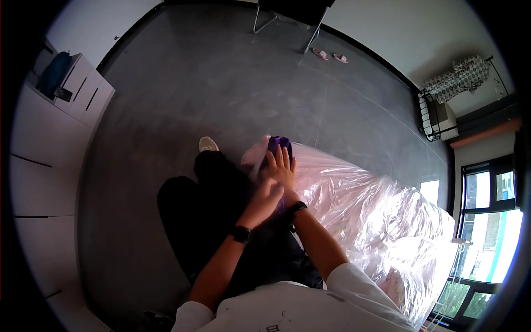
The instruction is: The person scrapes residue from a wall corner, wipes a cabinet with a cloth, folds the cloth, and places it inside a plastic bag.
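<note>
My right hand [283, 170] lies with its fingers stretched out and spread over a dark purple cloth-like item [280, 144]. That item sits at the near corner of a pink surface covered in clear crinkled plastic sheeting [343, 193]. Just below, my left hand [264, 203] is close to my right wrist and overlaps it in the view; its fingers are blurred and partly hidden. A black watch [241, 234] is on my left wrist, and a dark band [299, 206] circles the right one.
My legs in black trousers [204, 193] are beside the covered surface. White drawer units [50, 133] line the left. A chair [312, 39] and pink slippers [340, 58] are at the far side. A wire rack [428, 116] and windows [478, 188] are at right.
</note>
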`<state>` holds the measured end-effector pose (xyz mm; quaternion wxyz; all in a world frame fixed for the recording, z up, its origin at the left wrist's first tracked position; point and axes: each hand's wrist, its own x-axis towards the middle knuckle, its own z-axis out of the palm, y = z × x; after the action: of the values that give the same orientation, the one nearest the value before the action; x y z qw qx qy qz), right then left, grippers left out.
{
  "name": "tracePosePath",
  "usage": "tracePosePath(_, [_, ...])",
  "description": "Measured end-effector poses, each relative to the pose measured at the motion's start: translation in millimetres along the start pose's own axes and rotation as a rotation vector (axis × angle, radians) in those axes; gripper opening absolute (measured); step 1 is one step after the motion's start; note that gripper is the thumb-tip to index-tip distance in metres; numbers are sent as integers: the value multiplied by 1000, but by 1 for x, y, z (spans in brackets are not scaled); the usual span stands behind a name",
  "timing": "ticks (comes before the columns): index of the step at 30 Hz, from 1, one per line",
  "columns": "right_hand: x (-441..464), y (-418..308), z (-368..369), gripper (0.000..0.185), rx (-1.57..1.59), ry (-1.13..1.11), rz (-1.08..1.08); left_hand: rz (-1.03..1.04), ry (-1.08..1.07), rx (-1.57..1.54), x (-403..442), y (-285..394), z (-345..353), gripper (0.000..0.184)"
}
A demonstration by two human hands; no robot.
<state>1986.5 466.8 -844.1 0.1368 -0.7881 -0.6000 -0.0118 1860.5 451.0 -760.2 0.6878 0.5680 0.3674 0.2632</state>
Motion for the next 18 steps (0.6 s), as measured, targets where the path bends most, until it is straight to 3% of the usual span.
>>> tracePosePath(3, [-2,6,-1,55,12,90,-40,-27,-26,10,-2,3,0,20])
tracePosePath(8, [-17,15,-20,51,51,125,-9,191,-113,348,-9,10,-1,22])
tracePosePath(18, [-55,28,-51,53,79,164,123,254,-286,574,-22,25,2,23])
